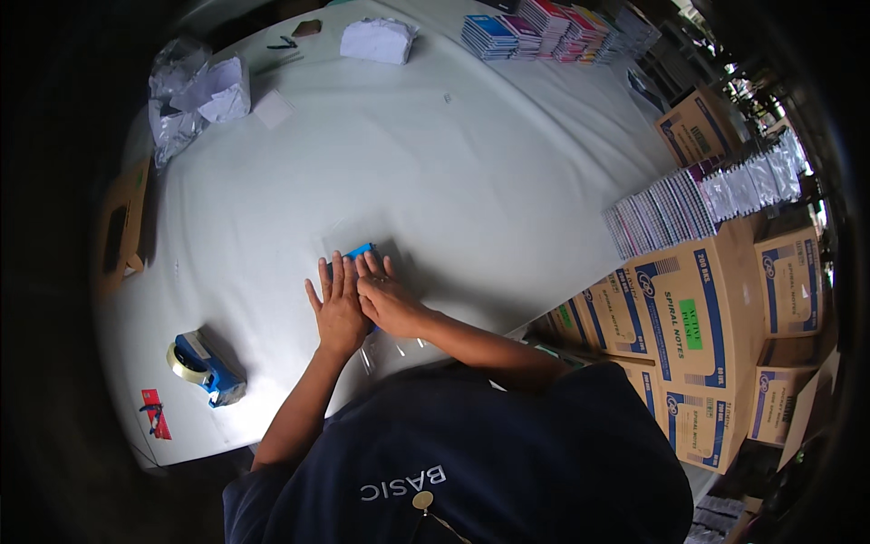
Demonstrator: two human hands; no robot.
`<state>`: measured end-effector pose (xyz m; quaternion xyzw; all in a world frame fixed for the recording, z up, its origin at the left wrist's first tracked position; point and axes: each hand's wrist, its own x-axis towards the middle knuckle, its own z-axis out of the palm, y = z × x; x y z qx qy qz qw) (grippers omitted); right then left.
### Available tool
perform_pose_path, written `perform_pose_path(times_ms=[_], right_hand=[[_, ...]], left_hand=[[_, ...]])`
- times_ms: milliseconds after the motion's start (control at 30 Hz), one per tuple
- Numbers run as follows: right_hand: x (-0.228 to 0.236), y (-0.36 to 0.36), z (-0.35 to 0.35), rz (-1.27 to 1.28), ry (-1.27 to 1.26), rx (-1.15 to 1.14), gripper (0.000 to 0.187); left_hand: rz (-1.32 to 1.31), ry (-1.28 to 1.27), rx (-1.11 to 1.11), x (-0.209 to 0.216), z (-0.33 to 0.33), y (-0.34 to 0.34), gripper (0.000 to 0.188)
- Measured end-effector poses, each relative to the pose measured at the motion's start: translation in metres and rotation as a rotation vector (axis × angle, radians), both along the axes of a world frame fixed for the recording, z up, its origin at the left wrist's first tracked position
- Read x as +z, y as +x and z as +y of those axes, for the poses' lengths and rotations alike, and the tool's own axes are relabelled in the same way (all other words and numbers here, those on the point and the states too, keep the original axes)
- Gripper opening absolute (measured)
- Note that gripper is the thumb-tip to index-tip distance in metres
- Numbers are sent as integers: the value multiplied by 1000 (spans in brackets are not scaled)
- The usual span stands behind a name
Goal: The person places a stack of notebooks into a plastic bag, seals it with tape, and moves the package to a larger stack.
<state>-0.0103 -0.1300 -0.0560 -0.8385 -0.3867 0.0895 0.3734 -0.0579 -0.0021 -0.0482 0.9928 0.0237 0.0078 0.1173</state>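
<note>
Near the table's front edge, my left hand (pixel 339 313) lies open with its fingers spread, over a small blue-edged item (pixel 361 250). Beside it, my right hand (pixel 388 301) rests with fingers stretched out on the same item, its thumb side overlapping the left hand. Both hands cover most of the blue item, so its kind is hidden. Clear plastic film (pixel 412 344) shows below the hands, and a faint transparent sheet seems to stick out beyond the fingertips. No object is gripped in either hand.
A blue tape dispenser (pixel 217 374) and a red card with a small tool (pixel 154 415) lie at left. White paper packets (pixel 379 42) and notebook stacks (pixel 544 32) stand far back. Cartons (pixel 693 317) topped with spiral notebooks (pixel 660 216) border the right side.
</note>
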Motion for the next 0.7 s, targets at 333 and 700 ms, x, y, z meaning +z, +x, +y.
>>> perform_pose_path(times_ms=[333, 700], right_hand=[[13, 16, -6, 47, -228, 65, 20], [45, 26, -7, 265, -460, 130, 27]], left_hand=[[-58, -48, -9, 7, -9, -50, 66], [-688, -403, 659, 42, 121, -152, 35]])
